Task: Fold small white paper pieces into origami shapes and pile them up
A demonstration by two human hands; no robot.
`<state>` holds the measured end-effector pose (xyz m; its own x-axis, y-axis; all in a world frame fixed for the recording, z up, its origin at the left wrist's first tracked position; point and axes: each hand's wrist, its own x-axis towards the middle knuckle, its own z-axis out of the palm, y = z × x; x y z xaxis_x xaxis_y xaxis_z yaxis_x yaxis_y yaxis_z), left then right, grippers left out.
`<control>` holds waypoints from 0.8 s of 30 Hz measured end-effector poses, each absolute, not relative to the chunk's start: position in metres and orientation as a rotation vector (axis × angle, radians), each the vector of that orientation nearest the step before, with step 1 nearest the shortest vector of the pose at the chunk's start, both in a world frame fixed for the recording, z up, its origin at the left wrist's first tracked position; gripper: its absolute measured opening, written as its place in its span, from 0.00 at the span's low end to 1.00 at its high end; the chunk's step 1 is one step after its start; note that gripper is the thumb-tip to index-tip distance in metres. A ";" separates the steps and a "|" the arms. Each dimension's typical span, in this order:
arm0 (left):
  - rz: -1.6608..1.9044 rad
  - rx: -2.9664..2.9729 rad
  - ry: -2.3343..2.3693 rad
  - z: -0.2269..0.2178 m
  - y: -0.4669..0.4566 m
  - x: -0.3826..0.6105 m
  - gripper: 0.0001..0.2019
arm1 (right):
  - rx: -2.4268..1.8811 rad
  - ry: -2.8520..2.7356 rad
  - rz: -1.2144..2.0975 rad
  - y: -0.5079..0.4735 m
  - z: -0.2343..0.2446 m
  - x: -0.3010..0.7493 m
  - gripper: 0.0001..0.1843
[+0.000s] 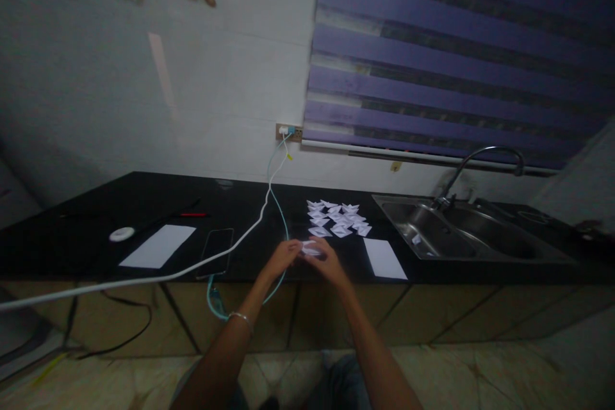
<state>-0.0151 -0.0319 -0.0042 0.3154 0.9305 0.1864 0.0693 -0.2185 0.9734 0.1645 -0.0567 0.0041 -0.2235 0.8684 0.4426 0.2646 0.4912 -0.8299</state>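
Observation:
Between my two hands is a small folded white paper (311,248), held just over the front part of the black counter. My left hand (284,257) grips its left side with fingers closed. My right hand (327,261) has thumb and fingers on its right side. Fingers cover part of the paper, so its full shape is hidden. Just beyond it stand several folded paper boats (339,219) in a cluster. To the right lies a flat white sheet of paper (385,259).
On the left are a stack or sheet of white paper (157,246), a phone (216,250), a white round object (122,234) and a red pen-like object (193,214). A white cable (247,230) crosses the counter (259,262). A double sink (432,230) sits right.

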 end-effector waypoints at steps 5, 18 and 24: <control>1.082 1.562 0.930 -0.007 -0.029 -0.015 0.20 | -0.940 -1.736 0.785 -0.053 -0.001 0.166 0.12; 1.059 1.541 0.891 -0.007 -0.029 -0.016 0.23 | -0.962 -1.596 0.769 -0.047 -0.010 0.162 0.09; 1.064 1.573 0.867 -0.007 -0.029 -0.017 0.24 | -0.950 -1.532 0.792 -0.046 -0.012 0.160 0.11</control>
<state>-0.0169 -0.0293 -0.0065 0.3547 0.9104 0.2128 0.0245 -0.2365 0.9713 0.1602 -0.0456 -0.0115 -0.0649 0.8917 0.4480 0.1505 0.4526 -0.8789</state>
